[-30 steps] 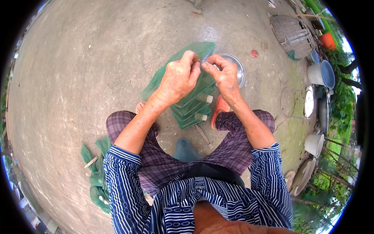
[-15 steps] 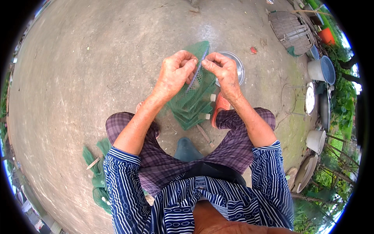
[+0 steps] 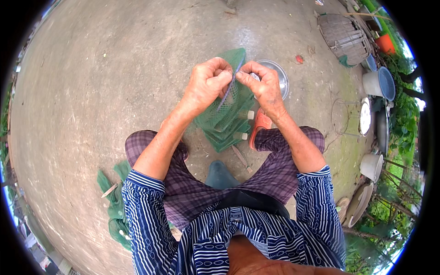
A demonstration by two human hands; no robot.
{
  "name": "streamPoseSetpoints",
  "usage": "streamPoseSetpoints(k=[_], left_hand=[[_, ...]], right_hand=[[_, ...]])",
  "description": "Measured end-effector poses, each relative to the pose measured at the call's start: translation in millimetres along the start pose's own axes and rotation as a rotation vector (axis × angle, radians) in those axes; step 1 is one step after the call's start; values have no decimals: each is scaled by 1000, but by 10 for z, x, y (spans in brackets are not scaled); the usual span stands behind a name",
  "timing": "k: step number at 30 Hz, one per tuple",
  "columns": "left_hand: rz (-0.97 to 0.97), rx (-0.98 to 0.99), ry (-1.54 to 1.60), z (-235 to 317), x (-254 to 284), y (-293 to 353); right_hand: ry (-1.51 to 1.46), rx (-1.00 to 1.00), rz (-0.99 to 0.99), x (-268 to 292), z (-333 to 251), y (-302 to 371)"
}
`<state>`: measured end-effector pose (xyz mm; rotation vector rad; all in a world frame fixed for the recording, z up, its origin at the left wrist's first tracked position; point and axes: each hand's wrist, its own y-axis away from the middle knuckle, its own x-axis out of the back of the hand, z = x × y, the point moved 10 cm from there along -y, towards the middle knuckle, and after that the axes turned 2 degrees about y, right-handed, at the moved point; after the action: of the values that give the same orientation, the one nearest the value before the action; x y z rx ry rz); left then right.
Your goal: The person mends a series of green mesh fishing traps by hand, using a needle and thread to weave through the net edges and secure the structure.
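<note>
both hands are raised together over the concrete floor (image 3: 114, 91). the left hand (image 3: 207, 85) is curled shut, pinching the top edge of a green net (image 3: 224, 117), and the right hand (image 3: 261, 85) pinches the same edge just beside it, fingers closed. a thin dark strand, perhaps a cord or needle, runs between them; it is too fine to tell. the net hangs down to a folded stack between the knees, beside an orange sandal (image 3: 261, 126). a metal bowl (image 3: 277, 75) sits behind the right hand.
</note>
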<state>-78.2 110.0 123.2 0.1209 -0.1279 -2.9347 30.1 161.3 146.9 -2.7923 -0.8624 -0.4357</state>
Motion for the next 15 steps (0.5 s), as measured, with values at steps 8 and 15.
streamPoseSetpoints(k=[8,15], left_hand=[[2,66,220,-166,-22,-37],[37,-30,-3,-110,2,-40]], right_hand=[[-45,10,22,18,34,-17],[66,106,52,62,-126,11]])
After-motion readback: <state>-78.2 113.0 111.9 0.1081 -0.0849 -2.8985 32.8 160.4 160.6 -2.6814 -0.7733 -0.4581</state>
